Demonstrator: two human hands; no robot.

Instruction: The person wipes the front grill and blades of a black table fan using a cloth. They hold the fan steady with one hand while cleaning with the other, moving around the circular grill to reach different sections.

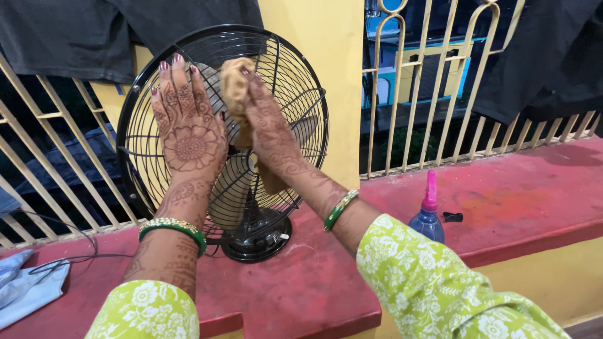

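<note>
Left hand [188,129], patterned with henna, laid flat against the front of the black wire grille [295,94] of a table fan [257,242], fingers [168,85] straight, pointing up and only slightly spread, gripping nothing. Right hand [267,125] just beside it toward the middle of the grille, fingers pressed together around a bunched tan cloth [235,85] and holding that cloth against the wires near the fan's upper centre; a tail of the same cloth hanging below the wrist. Pale fan blades [235,188] visible behind the grille. Fan standing upright on its round black base on a red-painted ledge [314,295], in front of a yellow pillar [320,37]. Green bangles [173,229] on both wrists, light green floral sleeves [433,289] below them. Near the right forearm, on the ledge, a blue bottle with a pink nozzle [428,210], and just beyond it a small black object [452,217], too small to identify. At the far left of the ledge, a crumpled pale blue cloth [25,285] with a dark cable [69,257] running past it. Cream metal railings [440,81] behind, dark garments [69,37] draped over them on both sides.
</note>
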